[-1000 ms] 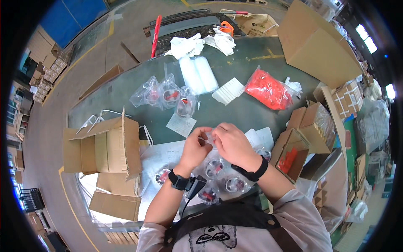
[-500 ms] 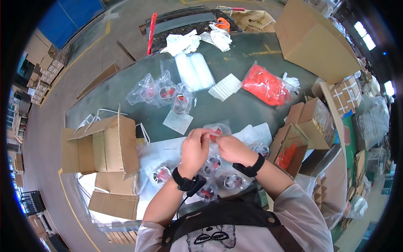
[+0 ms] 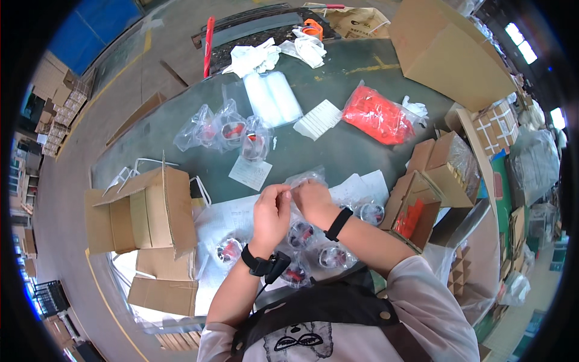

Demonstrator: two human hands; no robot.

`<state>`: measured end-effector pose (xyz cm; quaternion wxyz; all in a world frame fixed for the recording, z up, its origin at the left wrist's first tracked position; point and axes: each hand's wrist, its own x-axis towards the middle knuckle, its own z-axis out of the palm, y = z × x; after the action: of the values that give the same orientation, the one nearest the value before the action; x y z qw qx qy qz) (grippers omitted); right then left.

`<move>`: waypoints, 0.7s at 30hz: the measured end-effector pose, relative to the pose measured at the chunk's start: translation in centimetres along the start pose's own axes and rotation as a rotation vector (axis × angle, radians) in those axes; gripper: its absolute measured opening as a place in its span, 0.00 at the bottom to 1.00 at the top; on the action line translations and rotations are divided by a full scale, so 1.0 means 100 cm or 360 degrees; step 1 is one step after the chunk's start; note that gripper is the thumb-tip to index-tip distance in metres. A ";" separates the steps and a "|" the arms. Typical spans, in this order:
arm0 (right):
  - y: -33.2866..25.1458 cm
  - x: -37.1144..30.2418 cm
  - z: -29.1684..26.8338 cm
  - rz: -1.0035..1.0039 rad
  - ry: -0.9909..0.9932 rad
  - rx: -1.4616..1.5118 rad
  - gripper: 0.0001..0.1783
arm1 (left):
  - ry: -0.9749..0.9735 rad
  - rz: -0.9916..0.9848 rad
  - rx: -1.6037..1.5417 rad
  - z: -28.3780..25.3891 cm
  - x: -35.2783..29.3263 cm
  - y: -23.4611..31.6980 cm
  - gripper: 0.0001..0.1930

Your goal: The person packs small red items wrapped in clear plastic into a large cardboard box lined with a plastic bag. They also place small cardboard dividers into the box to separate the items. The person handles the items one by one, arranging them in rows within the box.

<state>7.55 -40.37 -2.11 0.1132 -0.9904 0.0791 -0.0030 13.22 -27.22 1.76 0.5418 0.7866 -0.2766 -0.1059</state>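
Above the papers, my two hands are close together. A clear plastic bag shows just beyond my right hand, whose fingers are bent down over it and hide its contents. My left hand has its fingers curled, with thumb and forefinger together near the bag's edge; what lies between them, if anything, is too small to tell. Around my wrists lie several bagged round clear pieces with red parts, among them one bagged piece under the hands and another bagged piece left of my left wrist.
An open cardboard box stands at the left. Farther back are more bagged pieces, a stack of clear bags, a lined paper slip and a bag of red parts. Small cartons line the right side.
My right hand has turned and moved slightly left over the bag, covering the red part seen before. My left hand has drawn a little left. The whole view has shifted slightly.
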 end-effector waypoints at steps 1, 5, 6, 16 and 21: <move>0.001 -0.002 0.001 -0.0013 -0.0013 0.0019 0.08 | -0.0025 -0.0039 -0.0024 -0.002 -0.001 -0.001 0.06; 0.016 -0.004 0.004 -0.0202 -0.0158 0.0022 0.09 | -0.0157 -0.0083 -0.0110 -0.005 0.001 -0.006 0.08; 0.017 -0.004 0.005 -0.0203 -0.0177 0.0024 0.09 | -0.0206 -0.0075 -0.0126 -0.004 0.001 -0.007 0.08; 0.081 -0.034 -0.072 0.0165 0.0079 0.0210 0.30 | -0.0511 0.0451 0.0489 -0.038 0.017 -0.011 0.35; 0.068 -0.023 -0.040 -0.0187 -0.0139 0.0805 0.33 | -0.0612 0.0207 0.0928 0.022 0.027 -0.050 0.11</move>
<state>4.13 -47.42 0.30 0.3601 -0.9327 0.0132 0.0137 15.99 -29.15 -3.32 0.2379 0.8546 -0.4416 -0.1340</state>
